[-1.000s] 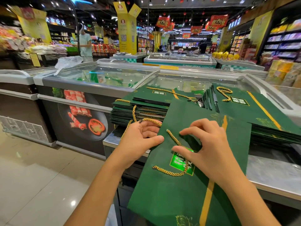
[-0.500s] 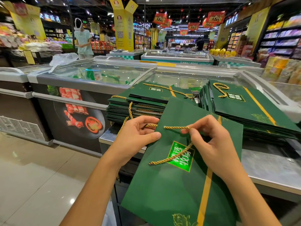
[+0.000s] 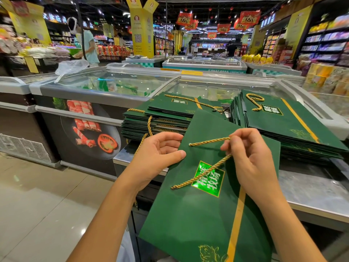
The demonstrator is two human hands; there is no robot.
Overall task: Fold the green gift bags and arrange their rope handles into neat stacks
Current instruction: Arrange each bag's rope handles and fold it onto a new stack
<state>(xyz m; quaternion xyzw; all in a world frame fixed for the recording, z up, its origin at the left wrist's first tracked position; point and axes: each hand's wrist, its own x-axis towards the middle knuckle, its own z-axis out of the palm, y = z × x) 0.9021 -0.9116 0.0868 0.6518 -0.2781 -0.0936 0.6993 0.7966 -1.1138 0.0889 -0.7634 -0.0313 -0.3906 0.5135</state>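
While the green gift bag [image 3: 204, 214] is gripped at its left edge by curled fingers [image 3: 170, 137] of the left hand [image 3: 156, 159], its gold rope handle [image 3: 207, 142] is pinched by the right hand [image 3: 251, 163]. Behind, 2 stacks of folded bags [image 3: 294, 127] are set on the freezer [image 3: 105, 91].

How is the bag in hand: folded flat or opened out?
Folded flat: the green gift bag shows one smooth face, gold rope handle lying across it.
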